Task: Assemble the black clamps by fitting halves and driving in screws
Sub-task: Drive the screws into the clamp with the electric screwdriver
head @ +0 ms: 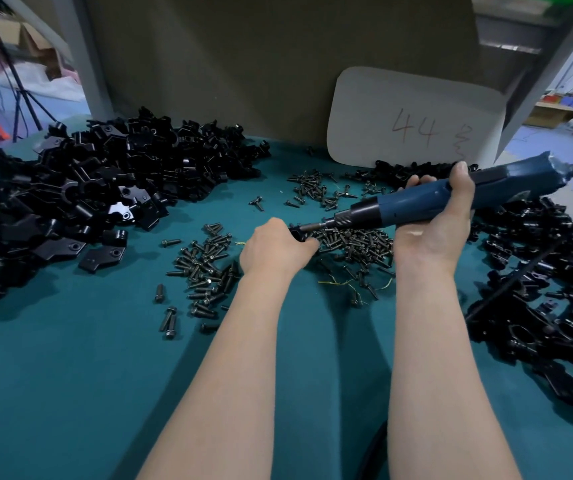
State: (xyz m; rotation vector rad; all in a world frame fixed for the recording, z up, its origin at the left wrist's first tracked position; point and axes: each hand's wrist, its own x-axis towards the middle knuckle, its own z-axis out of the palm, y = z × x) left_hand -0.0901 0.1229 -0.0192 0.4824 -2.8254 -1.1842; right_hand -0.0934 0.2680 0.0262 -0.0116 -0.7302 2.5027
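My left hand (274, 249) grips a black clamp (299, 233) just above the teal table; most of the clamp is hidden behind my fingers. My right hand (439, 216) is wrapped round a blue electric screwdriver (427, 199), held nearly level with its bit (313, 226) against the clamp. Loose dark screws (354, 242) lie in a heap under the tool, and more screws (205, 268) are scattered to the left of my left hand.
A big pile of black clamp halves (98, 188) fills the left of the teal table (105, 375). Another pile of black clamps (548, 299) lies at the right, crossed by the tool's black cable (520, 275). A white card marked 44 (413, 116) leans against the back panel.
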